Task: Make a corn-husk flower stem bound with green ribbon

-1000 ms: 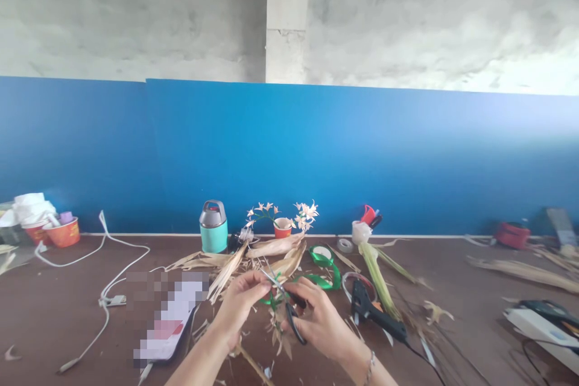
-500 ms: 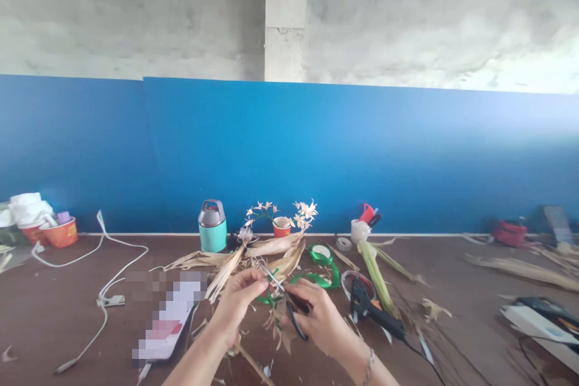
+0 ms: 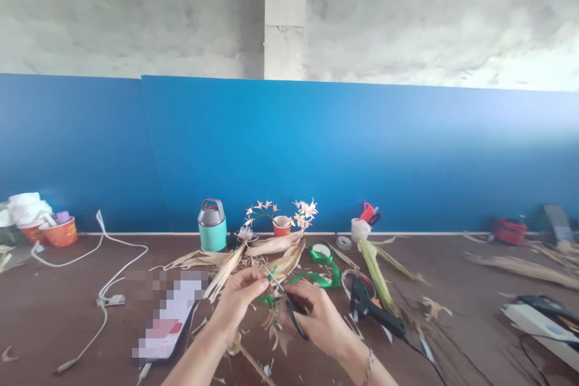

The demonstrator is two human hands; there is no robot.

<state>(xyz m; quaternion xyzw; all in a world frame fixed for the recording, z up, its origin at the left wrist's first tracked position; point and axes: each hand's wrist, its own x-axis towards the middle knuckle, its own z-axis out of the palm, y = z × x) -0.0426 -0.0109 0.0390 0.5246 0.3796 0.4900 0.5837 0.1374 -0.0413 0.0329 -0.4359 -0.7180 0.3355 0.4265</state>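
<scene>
Black-handled scissors [image 3: 295, 312] are in my right hand [image 3: 319, 313], its fingers closed around the handles, the metal blades pointing up and left. Just left of them, my left hand [image 3: 244, 292] pinches a green stem [image 3: 270, 297] between thumb and fingers, close to the blades. Pale husk flowers [image 3: 277, 330] hang from the green piece below my hands. Dry corn husks [image 3: 271, 246] lie behind my hands, and a roll of green ribbon [image 3: 335, 274] is unwound to their right.
A teal flask [image 3: 212, 234] and a red cup [image 3: 281, 228] with flower sprays stand at the back. A black glue gun [image 3: 377, 315] lies right of my hands, near green stalks [image 3: 379, 277]. On the left are a phone [image 3: 169, 322], white cables [image 3: 105, 280] and orange cups [image 3: 61, 234].
The blades have shifted very slightly beside the green stem. Both hands keep nearly the same place and hold.
</scene>
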